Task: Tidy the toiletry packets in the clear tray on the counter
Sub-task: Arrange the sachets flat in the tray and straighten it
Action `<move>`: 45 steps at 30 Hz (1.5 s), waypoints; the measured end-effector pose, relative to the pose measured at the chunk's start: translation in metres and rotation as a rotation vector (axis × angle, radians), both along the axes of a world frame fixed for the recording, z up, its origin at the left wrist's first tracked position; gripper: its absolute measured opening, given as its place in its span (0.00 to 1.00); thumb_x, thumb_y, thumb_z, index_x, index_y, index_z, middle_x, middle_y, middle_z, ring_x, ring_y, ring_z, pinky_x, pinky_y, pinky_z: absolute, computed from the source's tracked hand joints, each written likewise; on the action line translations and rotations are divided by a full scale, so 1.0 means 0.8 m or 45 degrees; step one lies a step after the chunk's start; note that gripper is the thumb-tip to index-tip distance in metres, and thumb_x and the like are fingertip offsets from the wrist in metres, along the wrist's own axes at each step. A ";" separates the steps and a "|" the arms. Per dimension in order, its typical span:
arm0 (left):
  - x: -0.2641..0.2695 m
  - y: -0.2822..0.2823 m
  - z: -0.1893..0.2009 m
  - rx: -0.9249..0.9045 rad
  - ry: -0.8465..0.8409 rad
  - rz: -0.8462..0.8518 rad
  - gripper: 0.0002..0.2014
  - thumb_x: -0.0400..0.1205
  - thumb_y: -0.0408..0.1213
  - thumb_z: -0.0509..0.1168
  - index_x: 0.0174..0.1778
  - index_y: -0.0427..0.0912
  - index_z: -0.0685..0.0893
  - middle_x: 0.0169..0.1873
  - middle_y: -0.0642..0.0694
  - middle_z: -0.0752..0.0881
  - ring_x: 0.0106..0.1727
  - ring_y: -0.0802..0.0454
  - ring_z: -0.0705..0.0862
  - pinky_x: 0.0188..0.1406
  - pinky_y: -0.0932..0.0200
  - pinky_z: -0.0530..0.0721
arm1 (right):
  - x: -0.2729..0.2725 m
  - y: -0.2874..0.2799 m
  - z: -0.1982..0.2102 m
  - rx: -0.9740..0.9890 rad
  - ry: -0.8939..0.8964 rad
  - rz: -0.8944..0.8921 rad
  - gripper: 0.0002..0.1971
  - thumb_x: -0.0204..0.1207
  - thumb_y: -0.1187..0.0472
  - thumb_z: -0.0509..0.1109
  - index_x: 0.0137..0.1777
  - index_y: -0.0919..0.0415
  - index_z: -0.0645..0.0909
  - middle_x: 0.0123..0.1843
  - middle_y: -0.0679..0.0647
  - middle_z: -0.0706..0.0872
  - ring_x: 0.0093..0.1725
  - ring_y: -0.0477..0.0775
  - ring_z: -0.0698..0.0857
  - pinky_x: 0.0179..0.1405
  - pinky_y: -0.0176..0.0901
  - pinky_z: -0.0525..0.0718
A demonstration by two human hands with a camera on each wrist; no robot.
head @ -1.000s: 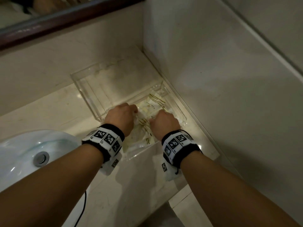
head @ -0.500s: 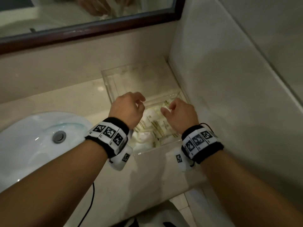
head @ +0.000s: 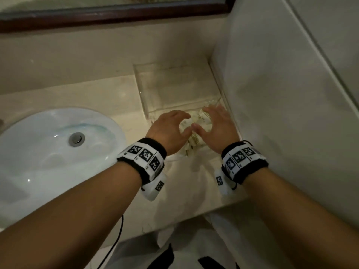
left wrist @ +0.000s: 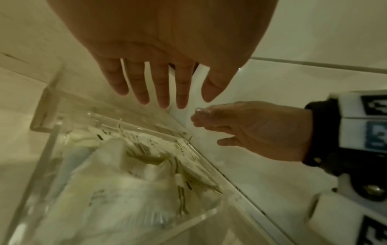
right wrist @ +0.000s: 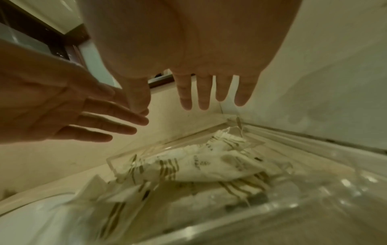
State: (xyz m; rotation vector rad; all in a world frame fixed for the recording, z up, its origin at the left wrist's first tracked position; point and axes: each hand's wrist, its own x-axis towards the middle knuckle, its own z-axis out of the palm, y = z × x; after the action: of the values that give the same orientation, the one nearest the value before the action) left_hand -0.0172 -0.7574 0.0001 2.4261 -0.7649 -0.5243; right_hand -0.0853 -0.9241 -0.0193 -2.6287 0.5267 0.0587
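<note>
A clear tray [head: 174,84] sits in the counter corner against the right wall. Its near compartment holds a heap of white toiletry packets [head: 196,123] with gold stripes, and the far compartment looks bare. My left hand [head: 174,125] and right hand [head: 213,123] hover side by side just above the heap, fingers straight and spread, holding nothing. The left wrist view shows my left fingers [left wrist: 159,86] clear of the packets [left wrist: 136,182], with the right hand [left wrist: 251,131] beside them. In the right wrist view my right fingers [right wrist: 209,89] hang above the packets [right wrist: 199,165].
A white sink [head: 48,152] with a metal drain [head: 76,138] lies to the left of the tray. The tiled wall [head: 281,94] runs close along the tray's right side. A dark-framed mirror [head: 116,14] hangs behind. A black cable [head: 116,239] hangs below the counter edge.
Both hands lifted off the packets they were pressing with curled fingers and now hover open above them. The head view has swung left, bringing more of the sink into view.
</note>
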 end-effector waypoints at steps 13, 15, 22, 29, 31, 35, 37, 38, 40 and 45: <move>-0.024 -0.030 -0.088 0.535 -0.165 -0.226 0.49 0.76 0.74 0.46 0.87 0.51 0.37 0.86 0.50 0.35 0.86 0.46 0.34 0.84 0.38 0.41 | 0.005 -0.001 -0.071 -0.044 0.357 0.265 0.39 0.80 0.32 0.51 0.85 0.40 0.38 0.88 0.45 0.34 0.86 0.56 0.29 0.85 0.63 0.40; -0.022 -0.029 -0.098 0.561 -0.198 -0.229 0.49 0.75 0.74 0.42 0.87 0.50 0.36 0.86 0.50 0.35 0.86 0.46 0.34 0.83 0.37 0.41 | 0.004 0.000 -0.081 -0.091 0.370 0.262 0.38 0.80 0.32 0.49 0.85 0.39 0.37 0.88 0.45 0.33 0.85 0.56 0.29 0.84 0.64 0.40; -0.018 -0.029 -0.111 0.527 -0.236 -0.210 0.46 0.78 0.70 0.42 0.86 0.50 0.34 0.87 0.51 0.36 0.86 0.47 0.36 0.84 0.36 0.44 | 0.005 0.003 -0.097 -0.194 0.263 0.246 0.38 0.79 0.32 0.47 0.86 0.42 0.41 0.89 0.47 0.37 0.87 0.59 0.33 0.84 0.65 0.43; -0.016 -0.031 -0.117 0.533 -0.285 -0.205 0.46 0.78 0.71 0.44 0.86 0.50 0.35 0.87 0.50 0.38 0.87 0.46 0.39 0.83 0.37 0.46 | 0.007 0.008 -0.099 -0.187 0.240 0.194 0.38 0.79 0.32 0.47 0.86 0.42 0.42 0.89 0.46 0.40 0.87 0.57 0.35 0.84 0.65 0.44; -0.015 -0.031 -0.116 0.537 -0.280 -0.211 0.46 0.77 0.71 0.42 0.86 0.50 0.35 0.87 0.50 0.37 0.87 0.46 0.38 0.84 0.37 0.45 | 0.007 0.008 -0.097 -0.178 0.255 0.198 0.38 0.79 0.32 0.47 0.86 0.42 0.42 0.89 0.46 0.39 0.87 0.57 0.33 0.84 0.65 0.42; -0.013 -0.030 -0.111 0.545 -0.259 -0.241 0.48 0.77 0.73 0.43 0.86 0.50 0.34 0.87 0.49 0.37 0.87 0.45 0.37 0.84 0.37 0.43 | 0.009 0.003 -0.092 -0.131 0.330 0.226 0.38 0.80 0.32 0.47 0.85 0.41 0.38 0.88 0.45 0.34 0.85 0.56 0.30 0.83 0.64 0.38; -0.012 -0.031 -0.106 0.552 -0.238 -0.245 0.50 0.77 0.74 0.46 0.87 0.49 0.36 0.87 0.49 0.38 0.87 0.44 0.37 0.84 0.38 0.42 | 0.011 0.000 -0.086 -0.077 0.393 0.243 0.37 0.80 0.32 0.47 0.85 0.40 0.37 0.88 0.44 0.32 0.85 0.56 0.28 0.84 0.64 0.37; -0.011 -0.032 -0.102 0.537 -0.230 -0.228 0.50 0.77 0.74 0.47 0.87 0.48 0.38 0.87 0.48 0.39 0.87 0.44 0.38 0.84 0.38 0.43 | 0.012 -0.001 -0.082 -0.045 0.411 0.240 0.37 0.81 0.32 0.47 0.85 0.40 0.37 0.88 0.44 0.32 0.85 0.55 0.28 0.84 0.64 0.38; -0.010 -0.034 -0.095 0.468 -0.216 -0.169 0.50 0.76 0.73 0.48 0.88 0.46 0.44 0.88 0.47 0.43 0.87 0.45 0.41 0.84 0.39 0.44 | 0.014 -0.002 -0.074 0.000 0.386 0.198 0.37 0.81 0.33 0.47 0.86 0.42 0.40 0.88 0.44 0.35 0.86 0.54 0.30 0.84 0.64 0.40; -0.011 -0.032 -0.091 0.331 -0.252 -0.109 0.52 0.72 0.77 0.45 0.87 0.44 0.53 0.87 0.46 0.52 0.87 0.44 0.48 0.84 0.39 0.49 | 0.015 -0.002 -0.054 -0.036 0.181 0.168 0.35 0.83 0.34 0.47 0.87 0.45 0.44 0.89 0.45 0.40 0.87 0.53 0.34 0.85 0.61 0.40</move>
State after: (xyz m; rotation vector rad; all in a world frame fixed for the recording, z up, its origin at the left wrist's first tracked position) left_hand -0.0257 -0.7828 -0.0727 2.7256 -0.9370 -0.4439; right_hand -0.0735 -0.9258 -0.0622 -2.6973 0.4024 0.2833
